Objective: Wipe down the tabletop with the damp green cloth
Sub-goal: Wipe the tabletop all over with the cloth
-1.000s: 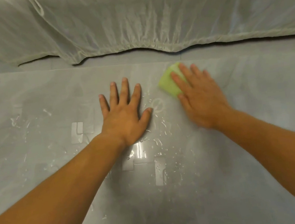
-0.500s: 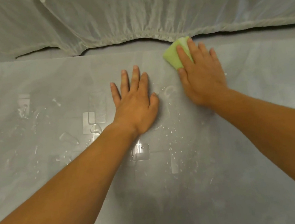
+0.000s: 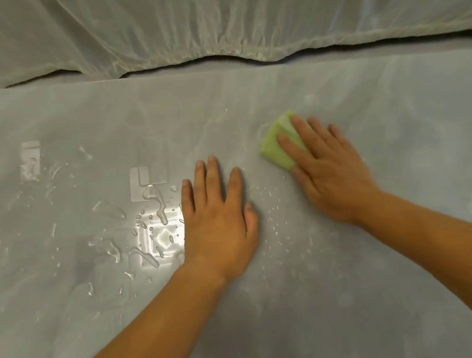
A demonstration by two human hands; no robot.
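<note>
A folded light green cloth (image 3: 274,146) lies flat on the grey tabletop (image 3: 419,244), right of centre. My right hand (image 3: 329,171) presses down on it with straight fingers, covering its near right part. My left hand (image 3: 217,215) rests flat on the tabletop just left of the cloth, fingers straight and pointing away from me. Water drops and small puddles (image 3: 145,231) glisten on the surface to the left of my left hand, and a few fine drops lie between my hands.
A sheer white fabric (image 3: 206,16) drapes along the far edge of the tabletop, its gathered hem hanging just above the surface. A dark gap shows beneath the hem.
My right hand has drawn the cloth back from the far edge under the fabric hem toward me. My left hand stays flat in about the same spot.
</note>
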